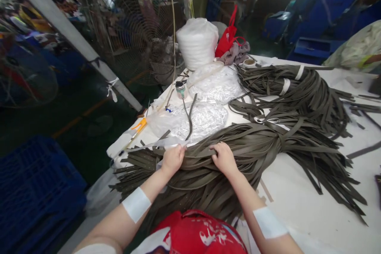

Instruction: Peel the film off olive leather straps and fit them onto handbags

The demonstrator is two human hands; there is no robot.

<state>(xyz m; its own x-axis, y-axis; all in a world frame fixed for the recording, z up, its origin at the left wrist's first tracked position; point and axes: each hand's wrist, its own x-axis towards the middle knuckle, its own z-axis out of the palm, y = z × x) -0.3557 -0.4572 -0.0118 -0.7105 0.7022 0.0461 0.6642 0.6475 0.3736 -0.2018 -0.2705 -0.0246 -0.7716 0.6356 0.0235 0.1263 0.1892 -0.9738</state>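
Surface: white, spreading under the work and showing bare [282,200] at the lower right.
Room: two caged fans, the larger fan [139,27] standing beyond the surface; a grey pole [68,35] slanting at the left; blue crates [38,190] sitting low at the left; more blue shapes blurring at the back right.
Dark strips: too many to count, the front bundle [256,143] lying across the surface before the person, gathering at the right and fanning out at both ends.
Coil: one [315,91], resting behind the bundle and wearing two white ties.
Clear bags: two, the nearer bag [205,123] lying just behind the bundle.
Singles: one jar [180,89], one orange cutter [139,125], one tape roll [249,63], one red bag [228,39], one white stack [198,45], all sitting behind the bundle.
Left hand [172,159]: its fingers clamping together on a whitish band [157,143] at the bundle.
Right hand [224,158]: its fingers curling onto the strips; whether they are gripping, I cannot tell.
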